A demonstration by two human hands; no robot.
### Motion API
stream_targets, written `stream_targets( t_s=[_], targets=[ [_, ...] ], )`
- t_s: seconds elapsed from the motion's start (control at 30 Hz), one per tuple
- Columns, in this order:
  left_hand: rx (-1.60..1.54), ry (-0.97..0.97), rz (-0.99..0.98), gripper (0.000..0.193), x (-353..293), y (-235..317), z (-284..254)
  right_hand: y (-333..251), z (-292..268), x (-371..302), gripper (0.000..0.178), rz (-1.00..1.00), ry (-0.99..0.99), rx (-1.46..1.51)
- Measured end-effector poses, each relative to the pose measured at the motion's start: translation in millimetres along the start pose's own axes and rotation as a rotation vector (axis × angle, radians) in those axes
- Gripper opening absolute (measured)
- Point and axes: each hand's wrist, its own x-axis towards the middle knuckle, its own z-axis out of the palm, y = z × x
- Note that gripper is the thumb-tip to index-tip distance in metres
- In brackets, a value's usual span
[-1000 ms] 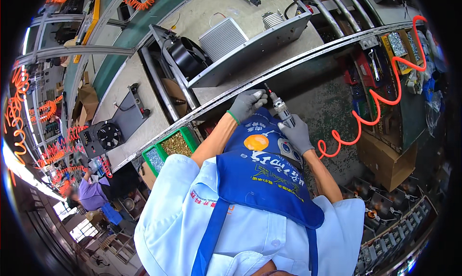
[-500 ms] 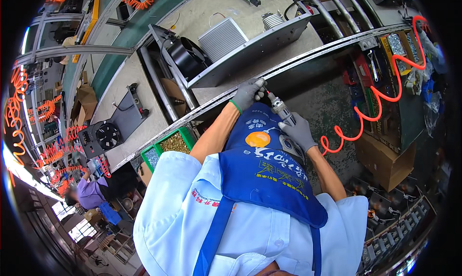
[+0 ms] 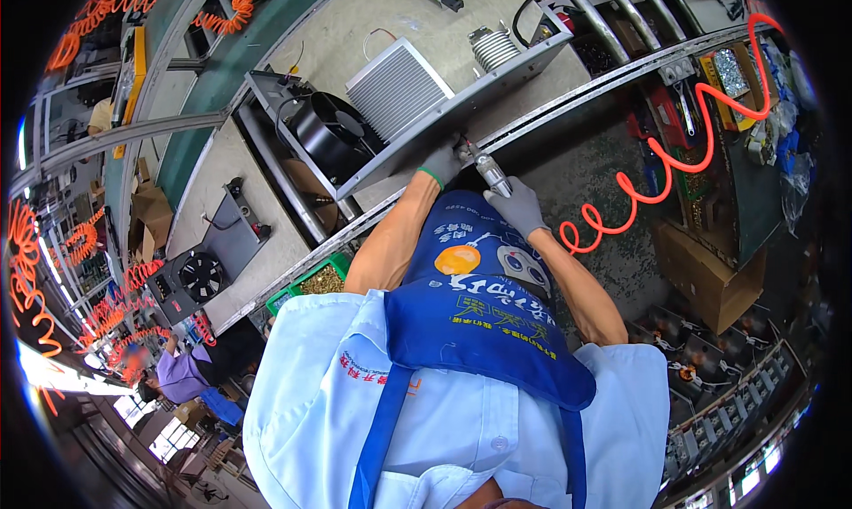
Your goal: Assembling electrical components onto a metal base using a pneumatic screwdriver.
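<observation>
My right hand (image 3: 516, 205), in a grey glove, is wrapped round a silver air screwdriver (image 3: 491, 173). The tool's tip points away from me, toward the near edge of a grey metal panel (image 3: 417, 136). Close to that tip, at the panel's underside, is my gloved left hand (image 3: 441, 165). Its fingers are bunched together and partly shaded, so I cannot make out what they hold. The panel carries a black round fan (image 3: 330, 136), a ribbed metal heat sink (image 3: 399, 87) and a coiled metal part (image 3: 493, 47).
An orange coiled air hose (image 3: 635, 189) hangs at the right. Green bins (image 3: 335, 265) of small brass-coloured parts sit by the bench at left. A second fan panel (image 3: 202, 274) lies farther left. A cardboard box (image 3: 714, 278) stands at lower right. A co-worker (image 3: 182, 376) is at far left.
Both hands have moved forward and slightly left with the screwdriver, from in front of the bench edge to the panel's near edge. The view has shifted a little.
</observation>
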Motion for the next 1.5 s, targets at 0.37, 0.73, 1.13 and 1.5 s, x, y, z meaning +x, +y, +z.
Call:
stream_targets(
  t_s=[0.37,0.73,1.13,1.5],
  targets=[
    [-0.04,-0.043,-0.024,0.009,-5.4,7.6,6.8,1.8,6.9,11.6,0.041,0.019,-0.003,0.122],
    [0.01,-0.075,-0.117,0.017,-19.0,15.1,-18.3,7.7,20.5,16.8,0.04,0.019,0.007,0.1],
    [0.544,0.044,0.031,0.024,-73.3,17.6,-4.8,17.9,36.6,22.3,0.045,-0.085,0.092,0.074],
    [0.593,0.094,0.078,0.017,-93.6,6.7,-10.1,18.8,34.8,21.0,0.044,-0.111,0.104,0.08]
  ],
)
